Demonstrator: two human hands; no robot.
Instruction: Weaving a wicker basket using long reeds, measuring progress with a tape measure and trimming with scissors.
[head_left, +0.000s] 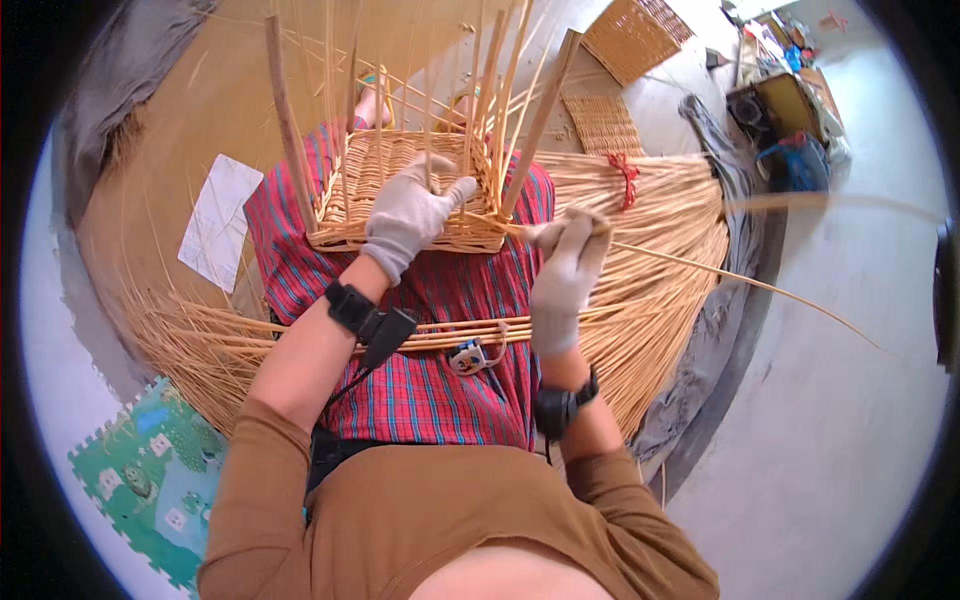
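An unfinished wicker basket rests on my lap, with a woven base, upright thin stakes and thicker corner posts. My gloved left hand reaches over its near side, fingers bent around a thin stake and the weave. Past the basket's near right corner, my gloved right hand is closed on a wicker rod. One end of the rod runs to the basket's corner; the other trails out to the right. The right fingertips are partly blurred.
A large bundle of wicker rods, tied with a red string, lies to my right. Loose rods cross my lap beside a tape measure. Woven panels lie ahead, a paper sheet at left.
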